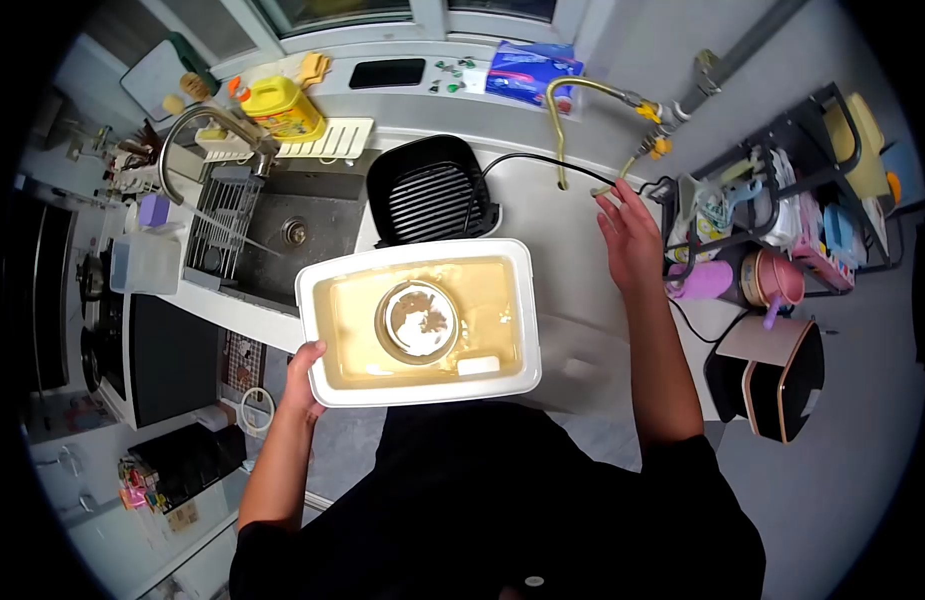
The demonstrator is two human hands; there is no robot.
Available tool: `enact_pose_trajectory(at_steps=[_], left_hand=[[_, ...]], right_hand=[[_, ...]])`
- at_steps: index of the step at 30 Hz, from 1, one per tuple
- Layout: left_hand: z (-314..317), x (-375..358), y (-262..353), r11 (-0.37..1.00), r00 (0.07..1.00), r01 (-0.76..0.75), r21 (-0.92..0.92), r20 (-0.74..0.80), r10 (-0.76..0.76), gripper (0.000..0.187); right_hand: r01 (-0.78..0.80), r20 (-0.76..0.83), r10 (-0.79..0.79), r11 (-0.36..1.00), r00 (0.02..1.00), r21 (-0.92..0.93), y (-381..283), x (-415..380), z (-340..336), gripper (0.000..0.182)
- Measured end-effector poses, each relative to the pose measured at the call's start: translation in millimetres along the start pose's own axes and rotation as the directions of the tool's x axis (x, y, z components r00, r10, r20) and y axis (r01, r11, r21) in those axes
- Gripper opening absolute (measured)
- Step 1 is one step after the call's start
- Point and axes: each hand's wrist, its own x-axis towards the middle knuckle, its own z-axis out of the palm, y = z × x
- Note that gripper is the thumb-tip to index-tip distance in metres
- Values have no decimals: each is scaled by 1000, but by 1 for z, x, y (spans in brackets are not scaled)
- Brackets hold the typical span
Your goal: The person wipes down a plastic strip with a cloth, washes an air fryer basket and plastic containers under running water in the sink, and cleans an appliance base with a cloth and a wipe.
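Observation:
My left hand (pixel 304 380) is closed on the lower left corner of a white rectangular tub (pixel 530 320), its thumb over the rim and its other fingers hidden beneath. Yellowish inside, the tub has a round shiny piece (pixel 418 321) in its middle and a small white block (pixel 477 366) near the lower side. It is held in front of my body, over the counter's front edge. My right hand (pixel 632 235) is raised to the right of it, empty, fingers stretched out near a black cable (pixel 542 157). Behind the tub stands a black ridged grill pan (pixel 429 190).
To the left lies a steel sink (pixel 317 215) under a curved faucet (pixel 172 150), with a drying rack (pixel 222 220) inside. A yellow bottle (pixel 282 108) and a phone (pixel 387 73) sit behind. On the right are a yellow gas hose (pixel 555 110), a loaded black rack (pixel 732 245) and a bin (pixel 772 385).

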Motion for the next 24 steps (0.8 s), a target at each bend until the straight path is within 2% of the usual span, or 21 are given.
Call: enact_pose_trajectory(at_steps=[3,5,7,9,11,13,14,15,17,20,23,24], left_hand=[[-22,16,17,1000,999,14,-17,32,-14,61],[-40,28,32,997,990,56,47,124,-62,66],[-53,39,44,995,992,56,77,106,-64,66],[-70,59,49,995,974,102,7,201,-101,62],[-78,68,62,991,967,131,31,216,-135,63],[-84,79,78,986,952,156,62,257,-167,64],[-87,86,85,983,939,174,54,292,-182,64],[-93,96,90,983,926,161,84,332,-180,64],[-103,111,104,966,887,242,89,382,-257,63],[-122,139,112,960,863,246,132,420,-279,63],[-128,153,121,955,859,261,140,417,-296,65],[-131,159,121,954,859,256,156,417,-298,73]], right_hand=[[1,32,0,1000,999,-18,10,-11,23,43],[-19,-14,18,997,1000,-77,15,-24,46,42],[4,35,0,992,999,-129,38,-39,60,43],[-120,20,128,966,992,-228,63,-63,83,49],[-214,106,246,944,963,-251,90,-96,102,66],[-242,199,292,939,935,-243,110,-127,129,81],[-270,300,323,941,898,-205,119,-135,136,91],[-340,269,350,936,897,-85,126,-147,150,83],[-338,205,373,922,905,-187,130,-158,172,84],[-322,123,367,904,922,-282,140,-160,199,90],[-375,61,393,907,918,-190,154,-162,212,91],[-373,58,390,907,919,-193,158,-162,215,91]])
